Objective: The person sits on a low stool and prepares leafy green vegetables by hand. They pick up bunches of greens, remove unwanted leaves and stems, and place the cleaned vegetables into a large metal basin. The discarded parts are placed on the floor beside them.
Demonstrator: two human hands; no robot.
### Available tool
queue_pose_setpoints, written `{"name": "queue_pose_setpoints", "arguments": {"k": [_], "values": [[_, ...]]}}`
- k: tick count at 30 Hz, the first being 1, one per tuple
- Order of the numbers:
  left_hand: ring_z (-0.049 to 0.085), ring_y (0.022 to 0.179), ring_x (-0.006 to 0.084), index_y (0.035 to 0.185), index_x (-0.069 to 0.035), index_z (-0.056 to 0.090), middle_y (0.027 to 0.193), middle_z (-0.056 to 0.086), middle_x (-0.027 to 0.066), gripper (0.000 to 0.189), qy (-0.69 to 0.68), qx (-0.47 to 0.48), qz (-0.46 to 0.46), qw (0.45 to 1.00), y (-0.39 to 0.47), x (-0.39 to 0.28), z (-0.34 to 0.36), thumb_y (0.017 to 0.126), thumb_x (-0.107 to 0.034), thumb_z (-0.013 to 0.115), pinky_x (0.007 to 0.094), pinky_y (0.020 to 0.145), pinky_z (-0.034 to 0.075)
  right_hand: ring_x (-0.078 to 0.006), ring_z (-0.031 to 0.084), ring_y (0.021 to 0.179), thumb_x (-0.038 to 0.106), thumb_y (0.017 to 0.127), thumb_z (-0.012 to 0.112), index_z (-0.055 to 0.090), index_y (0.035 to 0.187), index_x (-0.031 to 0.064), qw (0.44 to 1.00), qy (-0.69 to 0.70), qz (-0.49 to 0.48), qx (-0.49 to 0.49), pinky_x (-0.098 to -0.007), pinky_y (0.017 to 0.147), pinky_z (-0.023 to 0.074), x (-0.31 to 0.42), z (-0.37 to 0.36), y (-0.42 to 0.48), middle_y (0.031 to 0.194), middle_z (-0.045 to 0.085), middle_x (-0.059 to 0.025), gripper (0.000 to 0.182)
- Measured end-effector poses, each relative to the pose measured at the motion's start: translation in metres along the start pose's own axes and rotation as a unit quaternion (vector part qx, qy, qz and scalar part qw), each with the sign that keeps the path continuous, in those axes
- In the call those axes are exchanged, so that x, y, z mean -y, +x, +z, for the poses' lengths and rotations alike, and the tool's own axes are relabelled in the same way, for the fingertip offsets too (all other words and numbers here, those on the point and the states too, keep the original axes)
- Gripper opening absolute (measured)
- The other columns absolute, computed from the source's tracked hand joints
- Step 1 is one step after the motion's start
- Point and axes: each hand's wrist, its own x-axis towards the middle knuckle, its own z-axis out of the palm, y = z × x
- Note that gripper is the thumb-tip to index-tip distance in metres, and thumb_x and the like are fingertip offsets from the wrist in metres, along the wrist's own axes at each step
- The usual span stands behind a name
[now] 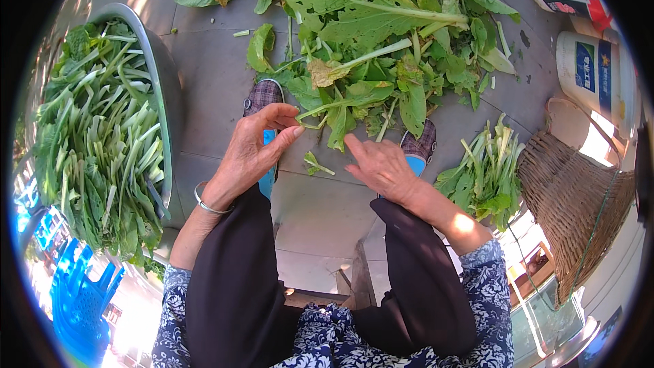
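Observation:
My left hand (268,135), with a silver bangle at the wrist, pinches the end of a thin green leaf stem (327,106) between thumb and fingers. That stem runs right into a leaf over the near edge of the pile. My right hand (383,166) is palm down by the drooping leaf tip, its index finger and thumb apart, and no held thing shows; its underside is hidden. A large heap of leafy greens (368,25), some yellowed and full of holes, lies before me on the floor. A small torn leaf piece (318,163) lies between my hands.
At left stands a large metal basin (164,128) heaped with greens (102,138), near blue plastic chairs (82,291). A bunch of greens (483,174) lies at right beside a wicker basket (572,194). Plastic buckets (587,69) bearing writing stand beyond on the tiled floor (214,76).

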Motion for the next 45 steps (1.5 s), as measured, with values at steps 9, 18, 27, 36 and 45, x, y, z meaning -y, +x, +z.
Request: {"name": "queue_pose_setpoints", "arguments": {"k": [9,18,27,36,45], "values": [[0.06,0.089,0.0123,0.108,0.004,0.06,0.092,0.065,0.0061,0.03,-0.062,-0.005,-0.05,0.997,0.003,0.008,-0.002,0.09,-0.019,0.065,0.0277,0.083,0.047,-0.0292,0.06,0.075,0.005,0.076,0.064,0.051,0.116,0.0099,0.999,0.024,-0.022,-0.027,-0.0386,0.07,0.0479,-0.037,0.021,0.033,0.082,0.059,-0.0089,0.042],[0.057,0.089,0.0111,0.111,0.003,0.059,0.092,0.063,0.0047,0.033,-0.055,0.042,-0.061,0.996,0.003,0.013,0.0,0.09,-0.022,0.066,0.0276,0.083,0.046,-0.0293,0.064,0.076,0.004,0.082,0.064,0.045,0.121,0.003,0.945,0.291,0.147,-0.032,-0.0397,0.068,0.0511,-0.044,0.016,0.022,0.087,0.064,-0.0136,0.043],[0.063,0.083,0.0171,0.11,0.005,0.058,0.093,0.067,0.0111,0.033,-0.02,0.046,-0.025,0.998,0.004,0.021,0.003,0.09,-0.02,0.064,0.0323,0.074,0.051,-0.0292,0.062,0.066,0.021,0.081,0.07,0.05,0.093,0.0035,0.967,0.194,0.162,-0.039,-0.0391,0.059,0.0483,-0.029,0.017,0.043,0.075,0.062,-0.0129,0.029],[0.058,0.086,0.0144,0.11,0.004,0.058,0.092,0.064,0.007,0.036,-0.043,0.068,-0.057,0.995,0.005,0.013,0.003,0.091,-0.026,0.064,0.0301,0.08,0.048,-0.03,0.063,0.061,0.021,0.07,0.075,0.052,0.081,0.0054,0.995,-0.039,0.082,-0.048,-0.0401,0.057,0.0489,-0.009,0.041,0.047,0.069,0.062,-0.0127,0.03],[0.062,0.07,0.0162,0.099,0.007,0.06,0.074,0.064,0.01,0.035,0.039,0.141,-0.065,0.987,0.006,0.017,0.001,0.094,-0.027,0.057,0.0301,0.062,0.048,-0.0103,0.057,0.061,0.009,0.076,0.067,0.054,0.08,0.0042,0.733,0.595,0.215,0.249,-0.0267,0.061,0.0458,0.011,-0.017,0.032,0.068,0.057,0.0002,0.015]]}}
